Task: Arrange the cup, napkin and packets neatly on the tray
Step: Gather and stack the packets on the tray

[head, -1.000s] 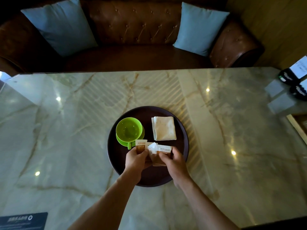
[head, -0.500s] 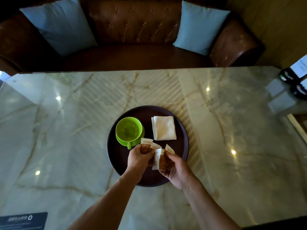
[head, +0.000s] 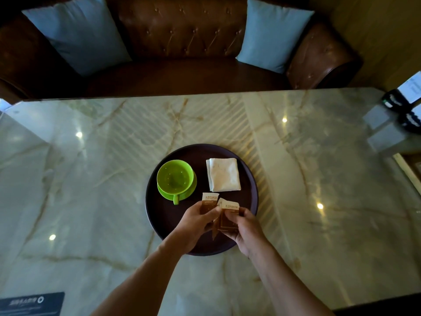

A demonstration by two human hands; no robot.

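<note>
A round dark tray (head: 159, 215) lies on the marble table. On its left half stands a green cup (head: 175, 177) on a green saucer, handle toward me. A folded white napkin (head: 223, 174) lies on the tray's right half. Over the tray's near part my left hand (head: 195, 221) pinches one brown-and-white packet (head: 209, 200). My right hand (head: 245, 226) grips a small bunch of similar packets (head: 229, 216), held upright and close against the left hand's packet.
The marble table (head: 91, 179) stretches wide on both sides. A brown leather sofa (head: 182, 42) with two blue cushions stands behind it. Dark devices with a white card (head: 407, 99) sit at the far right edge, a dark card (head: 34, 303) at the near left.
My right hand has turned its packets from tilted to more upright and drawn them against the left hand's packet. Cup and napkin stay in place.
</note>
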